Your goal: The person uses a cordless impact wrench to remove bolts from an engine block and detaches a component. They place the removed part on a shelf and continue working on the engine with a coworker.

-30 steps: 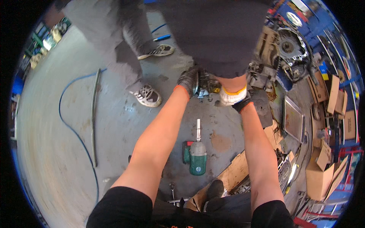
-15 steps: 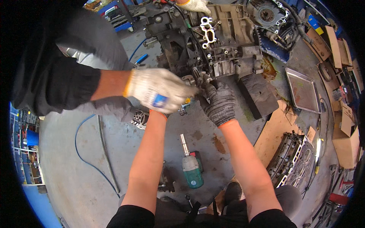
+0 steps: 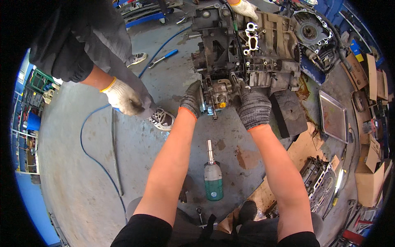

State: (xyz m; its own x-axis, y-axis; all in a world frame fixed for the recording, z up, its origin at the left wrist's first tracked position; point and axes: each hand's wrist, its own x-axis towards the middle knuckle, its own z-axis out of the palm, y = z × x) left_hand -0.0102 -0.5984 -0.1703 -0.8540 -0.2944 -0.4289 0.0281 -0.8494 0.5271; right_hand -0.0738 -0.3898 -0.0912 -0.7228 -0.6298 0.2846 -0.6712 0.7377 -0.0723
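Both my hands wear dark grey knit gloves with orange cuffs. My left hand [image 3: 191, 99] grips the left, pulley side of a pump-like metal part [image 3: 222, 91] at the near end of a greasy engine block [image 3: 267, 39]. My right hand [image 3: 254, 108] is closed round the right side of the same part, its fingertips partly hidden. A yellow piece shows on the part between my hands. A co-worker's white-gloved hand [image 3: 123, 98] hangs at the left, apart from the part; another white-gloved hand [image 3: 245, 9] rests on the block's far end.
A green and grey impact wrench [image 3: 213, 181] lies on the floor between my forearms. Left of the engine lie a blue-handled ratchet [image 3: 163, 57] and a blue hose [image 3: 87, 132]. A black block [image 3: 289, 113], metal tray [image 3: 333, 116] and cardboard [image 3: 297, 149] are at the right.
The co-worker's near hand has drawn back left, away from my hands. My left hand, covered before, now shows at the part's left side. The whole view has shifted.
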